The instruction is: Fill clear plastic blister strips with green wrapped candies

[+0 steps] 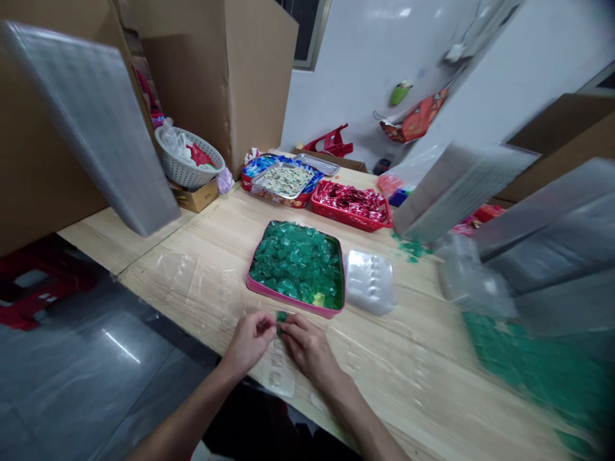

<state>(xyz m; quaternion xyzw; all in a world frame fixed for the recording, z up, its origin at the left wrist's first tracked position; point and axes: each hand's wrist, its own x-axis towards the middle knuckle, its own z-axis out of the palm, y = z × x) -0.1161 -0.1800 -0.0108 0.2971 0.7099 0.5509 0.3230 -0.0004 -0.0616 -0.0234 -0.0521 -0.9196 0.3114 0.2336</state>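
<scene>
Near the table's front edge, my left hand and my right hand almost meet at the fingertips. A small dark green translucent piece shows between them, pinched by the fingers of my right hand. My left hand's thumb and forefinger are closed together beside it; whatever they hold is hidden. Under and in front of the hands lies a clear plastic blister sheet with small pockets. Just beyond the hands stands a pink-rimmed square tin, heaped with similar green pieces and a yellow bit near its front corner.
A stack of clear blister sheets lies right of the tin. Behind are a red basket of red packets and a metal tray. Tall plastic stacks stand left and right. More green pieces spread at right.
</scene>
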